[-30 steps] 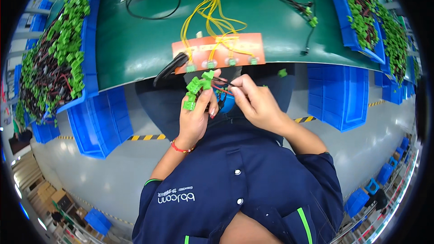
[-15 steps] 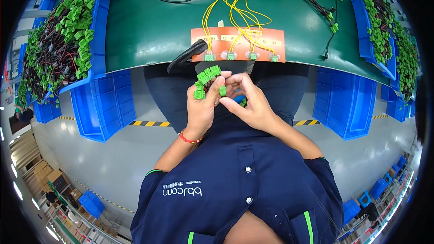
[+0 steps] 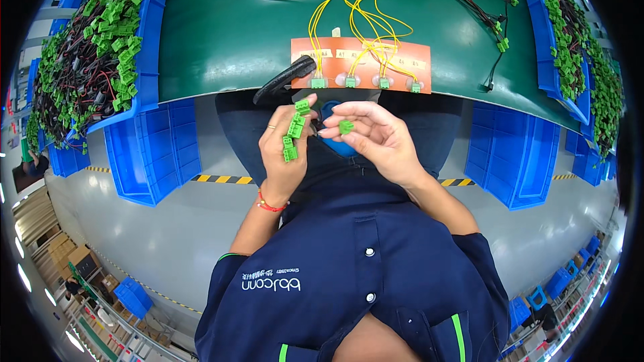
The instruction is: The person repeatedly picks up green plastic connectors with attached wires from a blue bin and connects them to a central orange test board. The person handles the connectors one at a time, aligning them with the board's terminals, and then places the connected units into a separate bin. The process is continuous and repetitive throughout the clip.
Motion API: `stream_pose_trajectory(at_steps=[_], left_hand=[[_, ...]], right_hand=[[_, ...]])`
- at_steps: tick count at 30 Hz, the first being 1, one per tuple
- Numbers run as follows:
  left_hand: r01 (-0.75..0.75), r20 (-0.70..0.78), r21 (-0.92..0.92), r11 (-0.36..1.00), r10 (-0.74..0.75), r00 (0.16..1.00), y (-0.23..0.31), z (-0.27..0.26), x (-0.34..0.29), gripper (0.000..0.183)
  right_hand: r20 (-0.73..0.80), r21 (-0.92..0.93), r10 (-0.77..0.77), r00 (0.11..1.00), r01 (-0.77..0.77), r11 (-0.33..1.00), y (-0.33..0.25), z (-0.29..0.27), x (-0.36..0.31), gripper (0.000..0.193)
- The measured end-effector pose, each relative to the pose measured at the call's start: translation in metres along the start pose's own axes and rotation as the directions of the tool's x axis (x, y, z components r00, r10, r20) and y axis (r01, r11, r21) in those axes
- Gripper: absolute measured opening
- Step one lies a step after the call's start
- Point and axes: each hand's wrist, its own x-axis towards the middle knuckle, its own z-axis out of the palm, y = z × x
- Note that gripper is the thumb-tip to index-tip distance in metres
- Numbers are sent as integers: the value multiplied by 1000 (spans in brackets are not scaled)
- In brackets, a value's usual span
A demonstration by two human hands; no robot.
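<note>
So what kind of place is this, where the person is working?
Probably a factory assembly bench for wiring. Blue plastic bins full of green plastic connectors on black wires flank a green work mat, and the left hand holds a small bunch of green connectors.

Ahead of you lies a green bench carrying an orange board with four green sockets along its near edge and yellow wires looping up from them. A black tool rests at the bench edge, just beside the board. Blue bins of green plugs and dark wiring flank you, left and right. Yellow-black tape crosses the grey floor.
</note>
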Motion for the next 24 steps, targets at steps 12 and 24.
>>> stream_pose_trajectory(at_steps=[12, 24], left_hand=[[-40, 87, 16, 999, 39, 995, -14, -14, -3, 42], [546, 216, -562, 621, -527, 822, 4, 2, 8, 19]], right_hand=[[-359, 77, -30, 933, 61, 995, 18, 0, 15, 25], [-410, 125, -43, 911, 103, 987, 21, 5, 19, 18]])
